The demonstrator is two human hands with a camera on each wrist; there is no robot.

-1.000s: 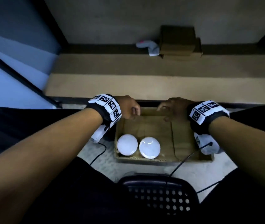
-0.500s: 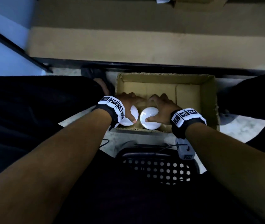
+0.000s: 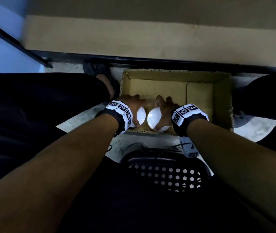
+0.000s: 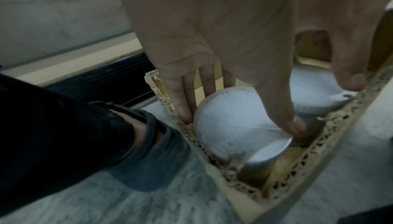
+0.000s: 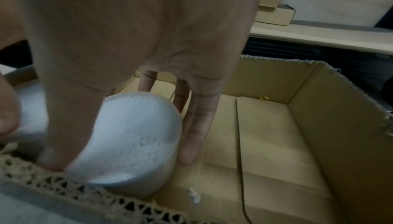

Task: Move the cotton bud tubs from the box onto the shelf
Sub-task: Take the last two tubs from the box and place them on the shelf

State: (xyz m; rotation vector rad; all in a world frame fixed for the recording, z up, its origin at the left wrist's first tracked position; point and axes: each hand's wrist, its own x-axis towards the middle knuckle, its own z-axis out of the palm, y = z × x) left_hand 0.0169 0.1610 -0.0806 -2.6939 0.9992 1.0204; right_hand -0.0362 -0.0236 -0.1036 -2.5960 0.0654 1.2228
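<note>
Two round white cotton bud tubs stand side by side at the near edge of the open cardboard box. My left hand grips the left tub. In the left wrist view its fingers lie on the far side of that tub and the thumb presses its near rim. My right hand grips the right tub. In the right wrist view its fingers reach down beside this tub. The tan shelf board lies beyond the box.
A foot in a dark sandal sits just left of the box. A black perforated stool is below my arms, with cables over the marble floor. Small cardboard boxes rest on the shelf. The box's right half holds only scraps.
Both hands dropped from the box's far edge to the two tubs and closed around them. The head view has tilted down.
</note>
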